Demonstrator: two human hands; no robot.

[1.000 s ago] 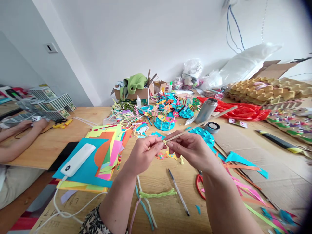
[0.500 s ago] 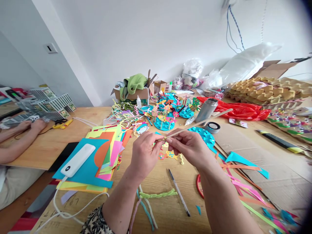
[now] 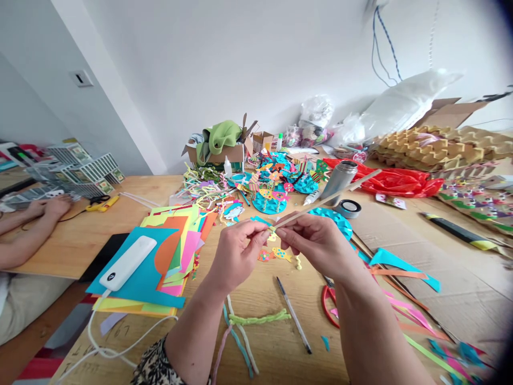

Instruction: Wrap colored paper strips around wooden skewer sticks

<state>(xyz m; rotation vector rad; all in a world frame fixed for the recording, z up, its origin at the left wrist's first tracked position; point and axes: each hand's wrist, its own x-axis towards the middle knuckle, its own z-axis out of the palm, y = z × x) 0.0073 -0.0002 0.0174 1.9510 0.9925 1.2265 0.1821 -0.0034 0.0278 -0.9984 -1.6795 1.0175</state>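
My right hand point(image 3: 316, 240) is closed in a pinch round a thin pale wooden stick point(image 3: 339, 197), which slants up to the right over the table. At its near end, a small bit of pale yellow pipe cleaner point(image 3: 272, 229) shows between my fingertips. Thumb and forefinger of my left hand point(image 3: 238, 254) pinch that yellow piece; most of it is hidden. Just beyond and below my hands lie paper fish cut-outs point(image 3: 281, 254) and a short coiled yellow pipe cleaner point(image 3: 298, 262). A braided green pipe cleaner point(image 3: 260, 318) rests nearer, beside a pen point(image 3: 294, 315).
Coloured paper point(image 3: 136, 294) with a white power bank point(image 3: 128, 263) lies left. Red-handled scissors point(image 3: 329, 306) are by my right forearm. A metal flask point(image 3: 340, 182), blue egg-tray pieces point(image 3: 270, 204) and a cutter point(image 3: 460, 232) lie beyond. Another person's hands point(image 3: 56, 205) are far left.
Both hands stay together at the stick's near end. The stick's far end has tilted slightly upward. My right forearm has shifted a little right, showing more of the scissors.
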